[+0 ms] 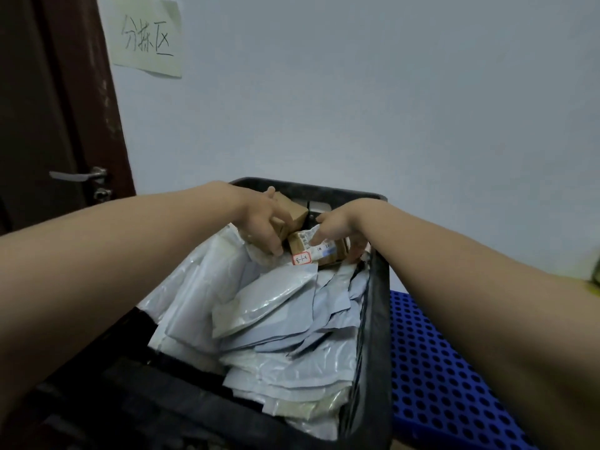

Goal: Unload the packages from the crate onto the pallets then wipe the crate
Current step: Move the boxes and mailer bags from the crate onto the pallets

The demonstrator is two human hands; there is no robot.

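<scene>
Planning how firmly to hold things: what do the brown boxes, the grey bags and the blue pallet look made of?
Brown boxes: matte cardboard, likely; folded edges, paper label.
Grey bags: thin glossy plastic film; creases, sheen.
Blue pallet: moulded rigid plastic, probably; regular round holes.

The crate (pixel 378 303) stands in the middle, running from near to far, with the wall (pixel 357 92) behind its far end. Flat bags (pixel 266 313) lie piled inside it, overlapping, from the near end up to the far end. At the far end two boxes sit on the bags: the far box (pixel 297 213) against the far rim, the near box (pixel 321 253) just in front of it and slightly right. The left hand (pixel 259 222) grips the far box; the right hand (pixel 341 225) grips the near box. The pallet (pixel 438 368) lies right of the crate, beside its right wall. The door (pixel 39 108) is far left, with a note (pixel 147 37) on the wall just right of it.
</scene>
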